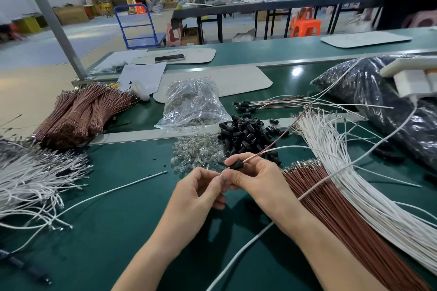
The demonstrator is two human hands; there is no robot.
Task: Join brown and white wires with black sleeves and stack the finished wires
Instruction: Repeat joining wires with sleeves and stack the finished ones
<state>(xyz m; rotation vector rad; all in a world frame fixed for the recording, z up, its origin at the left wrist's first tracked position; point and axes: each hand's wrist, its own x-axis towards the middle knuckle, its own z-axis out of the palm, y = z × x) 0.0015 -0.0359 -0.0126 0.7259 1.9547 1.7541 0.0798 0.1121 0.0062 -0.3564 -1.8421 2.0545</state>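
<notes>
- Right hand (255, 177) pinches the black sleeve (236, 165) at near centre, with the brown wire (272, 146) trailing far-right.
- Left hand (201, 192) pinches a metal tip (221, 175) just beside it.
- Misaligned, the tip could bend against the sleeve.

Black sleeve (236, 165) mostly hidden in the right hand (257, 182); pinched wire tip (221, 175) too small

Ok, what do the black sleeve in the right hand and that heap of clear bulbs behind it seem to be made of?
The black sleeve, pinched by the right hand: likely matte plastic or rubber; dull, even black, moulded tube shape. The clear bulbs: glass or clear plastic, glossy; see-through with bright glints, cannot tell which.
</notes>
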